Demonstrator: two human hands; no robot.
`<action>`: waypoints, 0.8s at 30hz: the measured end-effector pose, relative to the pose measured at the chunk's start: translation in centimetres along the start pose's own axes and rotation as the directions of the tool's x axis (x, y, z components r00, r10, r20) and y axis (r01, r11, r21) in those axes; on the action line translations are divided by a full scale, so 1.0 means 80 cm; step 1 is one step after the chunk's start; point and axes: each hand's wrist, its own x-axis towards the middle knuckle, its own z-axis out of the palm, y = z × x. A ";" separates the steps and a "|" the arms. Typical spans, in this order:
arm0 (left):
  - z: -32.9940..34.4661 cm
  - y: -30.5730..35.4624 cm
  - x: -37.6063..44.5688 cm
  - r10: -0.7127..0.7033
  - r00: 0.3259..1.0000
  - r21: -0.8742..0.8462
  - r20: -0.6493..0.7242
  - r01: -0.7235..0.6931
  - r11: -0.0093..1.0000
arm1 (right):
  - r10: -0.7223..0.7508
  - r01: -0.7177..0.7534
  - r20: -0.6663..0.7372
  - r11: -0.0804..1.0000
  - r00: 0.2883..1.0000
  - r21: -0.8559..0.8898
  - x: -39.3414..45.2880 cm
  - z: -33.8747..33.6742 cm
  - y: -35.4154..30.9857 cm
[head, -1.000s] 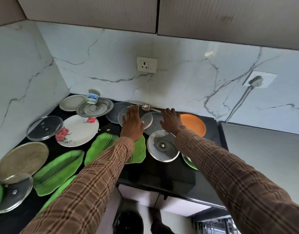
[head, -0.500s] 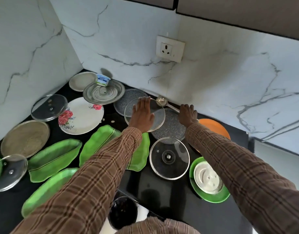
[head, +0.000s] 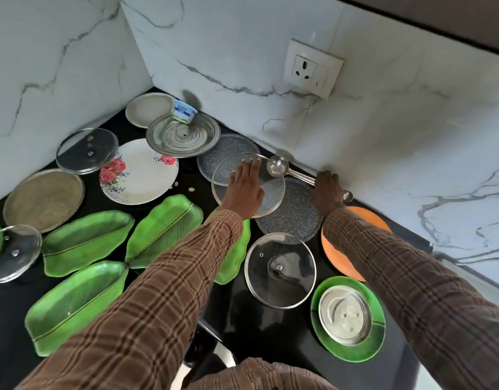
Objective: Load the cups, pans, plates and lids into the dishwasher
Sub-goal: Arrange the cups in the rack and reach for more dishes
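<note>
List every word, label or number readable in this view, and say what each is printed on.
Small white and blue cup on the steel lid: blue print in two lines, too blurred to read.
Wall socket: no readable markings.
Plates, lids and ladle: no text.

On the black worktop [head: 270, 327] we see bright green leaf-shaped trays [head: 86, 240] with a pale midrib line, and an orange plate [head: 338, 257] at the right edge. We note a white plate [head: 142, 178] printed with red roses and small blue sprigs, two grey speckled plates [head: 293, 218], and a white cup [head: 183, 111] with blue lettering in the back corner. Our sleeves [head: 163, 291] are brown plaid; the walls [head: 270, 52] are white marble with grey veins.
</note>
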 end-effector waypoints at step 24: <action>-0.100 0.170 -0.091 0.412 0.910 -0.229 -0.037 -0.410 0.883 | 0.119 -0.036 -0.502 0.984 0.857 0.172 -0.298 -0.121 0.086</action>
